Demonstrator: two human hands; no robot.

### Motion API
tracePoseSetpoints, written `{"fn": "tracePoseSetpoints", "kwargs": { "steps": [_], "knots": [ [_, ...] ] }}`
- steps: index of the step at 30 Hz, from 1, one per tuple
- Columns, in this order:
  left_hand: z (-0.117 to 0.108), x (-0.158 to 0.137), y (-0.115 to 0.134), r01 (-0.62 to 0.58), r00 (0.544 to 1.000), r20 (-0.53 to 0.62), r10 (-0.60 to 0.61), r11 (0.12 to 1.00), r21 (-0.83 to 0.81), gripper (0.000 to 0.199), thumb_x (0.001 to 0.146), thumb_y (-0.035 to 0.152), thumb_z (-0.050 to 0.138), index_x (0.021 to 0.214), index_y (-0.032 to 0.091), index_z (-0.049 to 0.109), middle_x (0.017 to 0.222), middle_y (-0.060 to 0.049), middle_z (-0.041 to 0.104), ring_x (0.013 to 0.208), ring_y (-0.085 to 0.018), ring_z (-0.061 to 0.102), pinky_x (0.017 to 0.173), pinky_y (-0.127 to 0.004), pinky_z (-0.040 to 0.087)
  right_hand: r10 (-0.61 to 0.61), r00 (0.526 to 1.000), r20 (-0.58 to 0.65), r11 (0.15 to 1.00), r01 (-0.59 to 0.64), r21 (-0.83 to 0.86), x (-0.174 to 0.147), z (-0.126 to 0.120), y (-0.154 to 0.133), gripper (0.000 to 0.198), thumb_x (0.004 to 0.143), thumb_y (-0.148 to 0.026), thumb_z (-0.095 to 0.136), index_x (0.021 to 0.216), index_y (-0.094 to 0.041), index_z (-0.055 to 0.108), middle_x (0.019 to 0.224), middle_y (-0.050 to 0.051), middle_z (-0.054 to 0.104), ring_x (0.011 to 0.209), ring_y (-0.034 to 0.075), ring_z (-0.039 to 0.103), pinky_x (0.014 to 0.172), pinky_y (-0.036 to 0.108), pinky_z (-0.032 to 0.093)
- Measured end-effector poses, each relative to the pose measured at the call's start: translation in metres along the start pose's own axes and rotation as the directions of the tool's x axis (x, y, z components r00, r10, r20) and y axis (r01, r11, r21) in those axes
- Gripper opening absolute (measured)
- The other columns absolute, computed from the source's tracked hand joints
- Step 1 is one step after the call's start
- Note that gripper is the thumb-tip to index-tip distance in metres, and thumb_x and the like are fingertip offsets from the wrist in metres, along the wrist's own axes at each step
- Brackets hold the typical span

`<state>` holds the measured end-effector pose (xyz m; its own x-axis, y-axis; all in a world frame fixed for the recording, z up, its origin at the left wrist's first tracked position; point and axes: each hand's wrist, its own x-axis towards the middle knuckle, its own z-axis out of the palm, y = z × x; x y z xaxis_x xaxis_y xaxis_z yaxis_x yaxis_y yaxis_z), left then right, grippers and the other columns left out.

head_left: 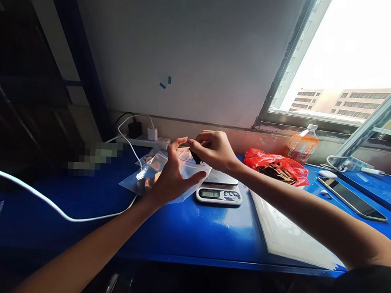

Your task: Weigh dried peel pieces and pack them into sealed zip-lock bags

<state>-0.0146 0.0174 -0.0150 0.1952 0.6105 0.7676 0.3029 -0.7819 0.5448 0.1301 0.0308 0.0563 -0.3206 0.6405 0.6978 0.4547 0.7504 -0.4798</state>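
Head view: a glossy blue tabletop forms the work surface. At its near right side lies a stack of white sheets, partly covered by the right forearm. Farther in, the left hand is positioned at a clear plastic bag with a red line near its mouth; thumb and fingers are spread apart in a C shape. The right hand pinches a thin, dark brown flake at the bag mouth. The flake may be dried bark, but shadow obscures its surface. Right of the bag sits a white digital scale with a metal plate, display lit. Beyond the right forearm stands an open red plastic bag containing brown flat pieces. A dark-screened smartphone lies to its right. At the rear are a white power strip, left, and an orange-labelled plastic bottle, right, below the window.
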Motion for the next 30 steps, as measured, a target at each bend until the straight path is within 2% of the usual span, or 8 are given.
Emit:
{"fn": "tracePoseSetpoints", "kwargs": {
  "steps": [4,7,12,17,21,27,30],
  "knots": [
    [0.002,-0.002,0.0,0.039,0.999,0.0,-0.039,0.999,-0.037,0.08,0.07,0.037,0.075,0.131,0.032,0.023,0.139,-0.011,0.038,0.128,-0.03,0.044,0.103,-0.052,0.043,-0.02,0.999,0.032,0.998,0.022,-0.058,-0.001,0.006,0.001,0.034,0.081,-0.032,0.05,0.054,-0.013,0.058,0.048,-0.002,0.05,0.049,0.006,0.041,0.051,0.022,0.03],
    [0.003,-0.003,0.0,0.077,0.997,0.039,-0.072,0.99,-0.117,0.08,0.07,0.032,0.075,0.13,0.031,0.022,0.135,-0.011,0.045,0.125,-0.029,0.048,0.1,-0.05,0.046,-0.02,0.999,0.038,0.998,0.022,-0.062,0.001,0.006,0.003,0.033,0.079,-0.029,0.049,0.05,-0.014,0.056,0.048,-0.002,0.049,0.05,0.007,0.04,0.052,0.022,0.031],
    [0.004,-0.002,-0.002,0.121,0.992,0.067,-0.11,0.974,-0.19,0.082,0.069,0.036,0.076,0.13,0.029,0.022,0.127,-0.011,0.053,0.12,-0.028,0.054,0.098,-0.05,0.047,0.009,0.997,0.079,1.0,-0.01,0.01,0.003,0.006,0.009,0.024,0.074,-0.022,0.047,0.063,-0.013,0.066,0.059,-0.001,0.06,0.055,0.008,0.047,0.056,0.02,0.036],
    [0.003,-0.001,-0.004,0.143,0.99,0.041,-0.138,0.971,-0.193,0.084,0.067,0.038,0.078,0.129,0.028,0.023,0.136,-0.014,0.044,0.125,-0.03,0.048,0.103,-0.054,0.041,0.031,0.999,0.021,0.997,-0.032,0.07,0.0,0.006,0.012,0.02,0.072,-0.02,0.048,0.074,-0.014,0.067,0.071,0.0,0.066,0.064,0.01,0.055,0.06,0.02,0.04],
    [0.001,-0.002,-0.002,0.196,0.98,0.054,-0.189,0.96,-0.202,0.085,0.068,0.038,0.078,0.131,0.029,0.022,0.131,-0.013,0.047,0.12,-0.03,0.052,0.097,-0.054,0.047,0.031,0.999,0.022,0.999,-0.031,0.026,-0.004,0.004,0.013,0.017,0.071,-0.016,0.048,0.075,-0.015,0.065,0.069,-0.001,0.066,0.063,0.009,0.056,0.06,0.02,0.041],
    [0.002,-0.003,-0.003,0.204,0.979,0.054,-0.196,0.953,-0.224,0.084,0.066,0.039,0.078,0.13,0.031,0.023,0.122,-0.011,0.053,0.111,-0.028,0.058,0.091,-0.05,0.052,0.024,1.0,0.003,0.999,-0.024,-0.023,-0.008,0.003,0.02,0.017,0.072,-0.013,0.048,0.078,-0.016,0.064,0.072,0.0,0.066,0.065,0.01,0.057,0.062,0.021,0.042],
    [0.001,-0.002,-0.007,0.211,0.977,0.06,-0.202,0.954,-0.215,0.084,0.069,0.042,0.076,0.132,0.03,0.021,0.121,-0.012,0.054,0.108,-0.028,0.06,0.085,-0.048,0.056,-0.019,1.0,-0.025,0.993,0.016,-0.115,-0.014,-0.004,0.012,0.016,0.074,-0.014,0.049,0.077,-0.016,0.064,0.075,0.001,0.064,0.069,0.01,0.056,0.063,0.022,0.041]
  ]
}}
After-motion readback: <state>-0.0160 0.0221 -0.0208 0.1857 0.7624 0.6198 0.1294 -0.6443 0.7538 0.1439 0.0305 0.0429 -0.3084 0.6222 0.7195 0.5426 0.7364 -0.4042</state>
